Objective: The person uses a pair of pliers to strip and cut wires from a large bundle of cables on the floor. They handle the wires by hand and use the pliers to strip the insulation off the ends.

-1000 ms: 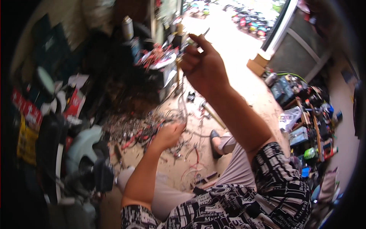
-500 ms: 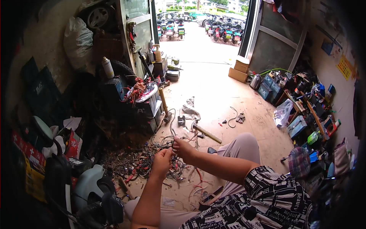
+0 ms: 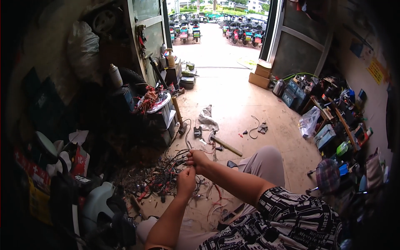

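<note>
My left hand (image 3: pixel 186 182) is closed, fingers pinched together, just below my right hand. My right hand (image 3: pixel 198 161) is closed too, and the two hands touch or nearly touch. A thin dark cable (image 3: pixel 186 137) runs up and away from the right fist and curves back toward the floor; its end inside the hands is hidden. What the left fingers pinch looks like the same cable, but it is mostly covered. Beneath and left of both hands spreads a tangled heap of cut wires and cables (image 3: pixel 160 180), mostly black with some red.
Beyond the hands lie a wooden-handled hammer (image 3: pixel 226 145), a black block (image 3: pixel 198 132) and a crumpled grey rag (image 3: pixel 207 118). Another hammer (image 3: pixel 182 128) stands head-down against stacked batteries at left. Tools and a plastic bag (image 3: pixel 309 121) crowd the right wall. A doorway opens ahead.
My left hand has moved right and slightly down, under the right hand. The right hand has turned a little, its fingers curled more, and shifted slightly right.
</note>
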A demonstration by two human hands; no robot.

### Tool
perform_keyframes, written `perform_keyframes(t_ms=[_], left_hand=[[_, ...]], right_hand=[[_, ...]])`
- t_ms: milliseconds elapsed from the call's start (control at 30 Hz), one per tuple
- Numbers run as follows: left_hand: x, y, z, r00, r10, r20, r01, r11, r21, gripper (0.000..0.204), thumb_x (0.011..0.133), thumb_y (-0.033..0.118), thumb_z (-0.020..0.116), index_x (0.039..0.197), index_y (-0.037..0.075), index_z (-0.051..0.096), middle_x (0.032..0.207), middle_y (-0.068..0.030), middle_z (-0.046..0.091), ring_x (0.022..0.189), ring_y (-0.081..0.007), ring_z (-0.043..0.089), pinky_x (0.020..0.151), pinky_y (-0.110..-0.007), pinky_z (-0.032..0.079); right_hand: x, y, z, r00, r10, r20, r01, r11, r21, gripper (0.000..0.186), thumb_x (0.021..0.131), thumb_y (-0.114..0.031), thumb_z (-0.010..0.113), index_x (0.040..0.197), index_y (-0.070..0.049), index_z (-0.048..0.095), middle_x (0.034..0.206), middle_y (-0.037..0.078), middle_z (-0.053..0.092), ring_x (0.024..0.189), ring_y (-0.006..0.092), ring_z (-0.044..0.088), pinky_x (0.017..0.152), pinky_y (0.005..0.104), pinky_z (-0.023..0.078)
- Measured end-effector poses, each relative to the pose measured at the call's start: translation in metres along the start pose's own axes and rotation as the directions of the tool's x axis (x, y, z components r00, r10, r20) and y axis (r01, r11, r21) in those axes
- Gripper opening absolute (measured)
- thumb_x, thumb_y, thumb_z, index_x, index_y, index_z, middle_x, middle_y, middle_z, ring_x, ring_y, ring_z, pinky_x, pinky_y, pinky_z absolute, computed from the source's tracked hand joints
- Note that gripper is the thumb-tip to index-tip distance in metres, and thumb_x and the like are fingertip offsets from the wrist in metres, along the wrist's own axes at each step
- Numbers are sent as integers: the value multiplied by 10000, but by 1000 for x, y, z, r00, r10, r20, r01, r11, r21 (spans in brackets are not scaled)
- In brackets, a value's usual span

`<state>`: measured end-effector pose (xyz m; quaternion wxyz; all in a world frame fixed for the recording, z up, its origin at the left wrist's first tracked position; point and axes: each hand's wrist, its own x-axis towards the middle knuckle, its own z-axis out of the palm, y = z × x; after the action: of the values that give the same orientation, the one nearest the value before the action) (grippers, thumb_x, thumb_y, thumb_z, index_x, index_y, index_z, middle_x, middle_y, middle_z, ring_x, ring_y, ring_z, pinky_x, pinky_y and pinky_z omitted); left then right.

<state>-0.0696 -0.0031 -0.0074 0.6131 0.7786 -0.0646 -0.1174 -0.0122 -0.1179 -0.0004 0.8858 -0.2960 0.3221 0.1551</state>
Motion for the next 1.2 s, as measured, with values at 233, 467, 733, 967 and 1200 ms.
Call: perform_keyframes(t_ms=[233, 467, 733, 967, 1200], left_hand=[[-28, 23, 0, 999, -28, 16, 31, 959, -281, 341, 913, 198, 516, 603, 86, 427, 574, 81, 356, 519, -31, 300, 470, -241, 242], [-41, 31, 0, 998, 15, 68, 14, 914, -405, 364, 951, 203, 493, 612, 100, 415, 544, 103, 336, 470, 3, 268, 424, -222, 220], [-82, 42, -62, 993, 116, -24, -118, 985, -125, 315, 870, 37, 545, 611, 22, 366, 545, -67, 334, 488, -183, 333, 468, -320, 291], [-41, 19, -83, 992, 122, -28, -125, 970, -209, 236, 966, 127, 457, 767, 6, 495, 968, -36, 459, 731, -103, 430, 678, -252, 391], [-21, 37, -94, 997, -54, -60, 5, 787, -617, 361, 1000, 251, 372, 727, 45, 488, 1301, -192, 483, 1176, -237, 500, 904, -334, 439]], right_hand=[[73, -45, -12, 883, -186, -430, 259, 958, 119, 114, 839, -134, 369, 731, -103, 385, 594, 40, 333, 462, 147, 292, 397, 314, 227], [125, -118, -36, 613, -479, -628, 497, 852, -165, 360, 840, -208, 408, 963, 54, 623, 1028, 213, 632, 920, 320, 625, 682, 395, 504], [90, -290, -160, -41, -910, -413, 117, 406, -906, 565, 938, -396, 319, 941, 54, 661, 1029, 254, 631, 1012, 382, 590, 899, 421, 438], [66, -337, -256, 465, -855, -232, -545, -69, -836, 548, 875, -439, 438, 1114, 20, 617, 1170, 252, 576, 1162, 346, 524, 1002, 354, 358], [88, -130, -159, 933, -152, 327, 344, 97, -934, 390, 849, -267, 636, 1118, 14, 613, 1007, 140, 662, 867, 193, 612, 772, 315, 491]])
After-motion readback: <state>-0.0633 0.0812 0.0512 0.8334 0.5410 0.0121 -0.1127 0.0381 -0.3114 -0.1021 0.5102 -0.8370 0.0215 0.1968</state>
